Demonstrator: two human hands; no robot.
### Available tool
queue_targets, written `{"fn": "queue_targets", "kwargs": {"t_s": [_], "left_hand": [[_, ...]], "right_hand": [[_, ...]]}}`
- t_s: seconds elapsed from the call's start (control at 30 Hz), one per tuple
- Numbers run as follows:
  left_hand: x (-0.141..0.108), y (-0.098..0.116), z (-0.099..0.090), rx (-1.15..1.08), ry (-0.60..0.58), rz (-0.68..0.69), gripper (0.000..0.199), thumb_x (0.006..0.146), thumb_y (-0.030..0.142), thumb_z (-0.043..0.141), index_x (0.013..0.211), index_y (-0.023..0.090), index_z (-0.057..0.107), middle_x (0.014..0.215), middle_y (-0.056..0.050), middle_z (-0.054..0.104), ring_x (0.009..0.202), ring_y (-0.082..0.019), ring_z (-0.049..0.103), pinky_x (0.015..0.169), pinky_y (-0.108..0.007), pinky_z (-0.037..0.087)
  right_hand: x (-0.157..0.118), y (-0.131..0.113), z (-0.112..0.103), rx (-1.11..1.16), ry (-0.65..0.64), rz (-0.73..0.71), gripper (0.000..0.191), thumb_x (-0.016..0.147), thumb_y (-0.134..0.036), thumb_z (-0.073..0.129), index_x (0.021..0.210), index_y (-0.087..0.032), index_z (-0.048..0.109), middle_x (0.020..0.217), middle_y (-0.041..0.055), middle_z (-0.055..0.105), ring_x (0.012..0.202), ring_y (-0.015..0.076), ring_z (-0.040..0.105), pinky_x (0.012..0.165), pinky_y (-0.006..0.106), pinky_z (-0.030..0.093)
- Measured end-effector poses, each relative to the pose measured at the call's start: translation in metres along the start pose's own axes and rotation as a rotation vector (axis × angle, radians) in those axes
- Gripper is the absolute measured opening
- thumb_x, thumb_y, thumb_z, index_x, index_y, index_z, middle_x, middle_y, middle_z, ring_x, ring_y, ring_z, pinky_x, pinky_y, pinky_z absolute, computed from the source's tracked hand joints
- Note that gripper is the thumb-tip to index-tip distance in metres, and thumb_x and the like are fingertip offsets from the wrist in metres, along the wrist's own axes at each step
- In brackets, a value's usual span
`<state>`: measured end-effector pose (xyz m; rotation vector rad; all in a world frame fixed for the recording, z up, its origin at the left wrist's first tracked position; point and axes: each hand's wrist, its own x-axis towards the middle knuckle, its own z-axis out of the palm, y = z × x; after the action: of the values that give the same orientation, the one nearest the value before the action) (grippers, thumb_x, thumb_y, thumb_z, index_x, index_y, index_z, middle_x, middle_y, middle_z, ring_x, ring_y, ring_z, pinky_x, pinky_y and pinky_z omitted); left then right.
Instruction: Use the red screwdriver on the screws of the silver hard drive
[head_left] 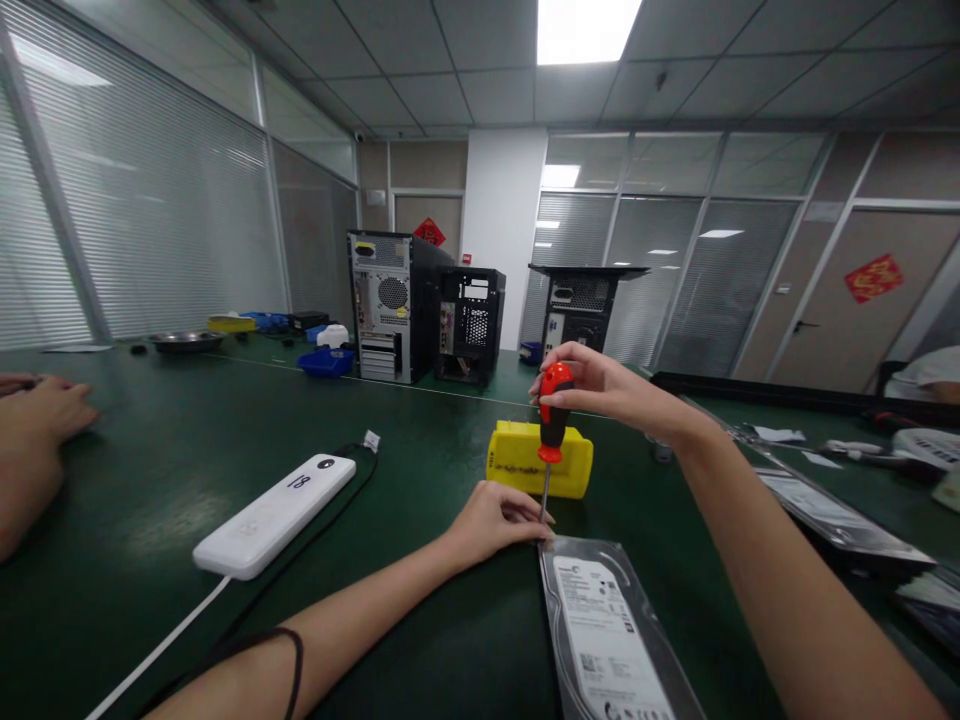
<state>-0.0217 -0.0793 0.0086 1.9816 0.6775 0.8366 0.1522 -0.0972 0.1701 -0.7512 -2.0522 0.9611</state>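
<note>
While right hand (600, 388) pinches red screwdriver (554, 412) | left hand (491, 522) curled by its tip, at hard drive (611, 630) corner; grip unclear

From my remote station, I record the left hand (493, 520) and right hand (596, 385) as bare. Left forearm (364, 622) and right forearm (780, 560): slim, bare. A black cord (298, 660) loops over the left forearm; whether worn, I cannot tell.
</note>
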Motion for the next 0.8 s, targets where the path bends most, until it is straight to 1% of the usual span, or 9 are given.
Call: {"fn": "queue_targets", "kwargs": {"t_s": [0.13, 0.23, 0.3, 0.47, 0.5, 0.57, 0.63, 0.7, 0.8], "left_hand": [[0.0, -0.002, -0.001, -0.08, -0.067, 0.007, 0.032, 0.07, 0.032, 0.072, 0.094, 0.011, 0.071, 0.088, -0.01, 0.073, 0.08, -0.02, 0.069, 0.075, -0.028, 0.053], [0.0, -0.002, -0.001, -0.067, -0.065, 0.004, 0.033, 0.068, 0.034, 0.073, 0.091, 0.01, 0.072, 0.089, -0.011, 0.073, 0.08, -0.021, 0.069, 0.075, -0.029, 0.053], [0.0, -0.001, -0.001, -0.037, -0.046, 0.009, 0.032, 0.068, 0.035, 0.073, 0.088, 0.01, 0.072, 0.089, -0.011, 0.073, 0.079, -0.021, 0.069, 0.074, -0.029, 0.054], [0.0, -0.001, 0.002, -0.041, -0.036, 0.001, 0.034, 0.068, 0.035, 0.073, 0.089, 0.009, 0.072, 0.086, -0.012, 0.073, 0.078, -0.023, 0.07, 0.076, -0.031, 0.055], [0.0, -0.001, 0.001, -0.053, -0.042, -0.005, 0.034, 0.068, 0.035, 0.073, 0.089, 0.009, 0.072, 0.086, -0.012, 0.073, 0.079, -0.023, 0.07, 0.077, -0.032, 0.055], [0.001, -0.002, 0.0, -0.09, -0.069, -0.013, 0.036, 0.069, 0.035, 0.072, 0.092, 0.008, 0.071, 0.088, -0.012, 0.073, 0.082, -0.024, 0.069, 0.08, -0.033, 0.054], [0.001, -0.003, -0.003, -0.127, -0.123, -0.021, 0.037, 0.069, 0.033, 0.073, 0.096, 0.008, 0.07, 0.093, -0.013, 0.072, 0.087, -0.024, 0.068, 0.083, -0.033, 0.053], [0.001, -0.004, -0.006, -0.144, -0.166, -0.026, 0.038, 0.069, 0.032, 0.073, 0.099, 0.008, 0.069, 0.098, -0.014, 0.07, 0.09, -0.024, 0.067, 0.085, -0.034, 0.052], [0.001, -0.006, -0.009, -0.148, -0.17, -0.025, 0.038, 0.069, 0.031, 0.072, 0.099, 0.008, 0.069, 0.099, -0.014, 0.07, 0.091, -0.024, 0.067, 0.085, -0.034, 0.053]], "right_hand": [[0.004, 0.001, -0.005, -0.084, -0.035, -0.001, 0.036, 0.075, -0.024, 0.064, 0.107, -0.023, 0.048, 0.089, 0.0005, 0.064, 0.085, 0.0173, 0.063, 0.079, 0.037, 0.05], [0.007, 0.004, -0.004, -0.236, -0.001, -0.047, 0.031, 0.076, -0.029, 0.063, 0.105, -0.021, 0.055, 0.092, 0.0022, 0.061, 0.085, 0.0174, 0.061, 0.079, 0.035, 0.05], [0.007, 0.003, -0.003, -0.289, 0.017, -0.078, 0.029, 0.078, -0.031, 0.061, 0.105, -0.02, 0.057, 0.097, 0.0034, 0.059, 0.088, 0.0178, 0.06, 0.082, 0.035, 0.049], [-0.001, -0.007, -0.001, -0.244, -0.091, -0.03, 0.035, 0.091, -0.033, 0.042, 0.124, -0.023, 0.048, 0.114, 0.0067, 0.057, 0.103, 0.0185, 0.056, 0.083, 0.033, 0.049], [-0.003, -0.008, -0.001, -0.231, -0.101, -0.021, 0.036, 0.092, -0.032, 0.04, 0.126, -0.023, 0.046, 0.115, 0.0069, 0.057, 0.104, 0.0182, 0.056, 0.083, 0.032, 0.048], [-0.005, -0.01, 0.0, -0.213, -0.076, -0.013, 0.038, 0.091, -0.031, 0.042, 0.128, -0.022, 0.043, 0.111, 0.0071, 0.059, 0.103, 0.0178, 0.056, 0.083, 0.032, 0.048], [-0.004, -0.01, 0.001, -0.212, -0.036, -0.011, 0.037, 0.089, -0.032, 0.047, 0.123, -0.02, 0.047, 0.105, 0.0071, 0.06, 0.099, 0.018, 0.057, 0.081, 0.032, 0.049], [-0.003, -0.008, 0.0, -0.223, -0.013, -0.024, 0.031, 0.086, -0.034, 0.052, 0.112, -0.017, 0.054, 0.099, 0.0065, 0.06, 0.093, 0.0181, 0.058, 0.079, 0.032, 0.049], [-0.002, -0.004, -0.001, -0.252, 0.011, -0.048, 0.024, 0.082, -0.036, 0.057, 0.097, -0.016, 0.057, 0.091, 0.0046, 0.059, 0.086, 0.0166, 0.058, 0.077, 0.031, 0.049]]}}
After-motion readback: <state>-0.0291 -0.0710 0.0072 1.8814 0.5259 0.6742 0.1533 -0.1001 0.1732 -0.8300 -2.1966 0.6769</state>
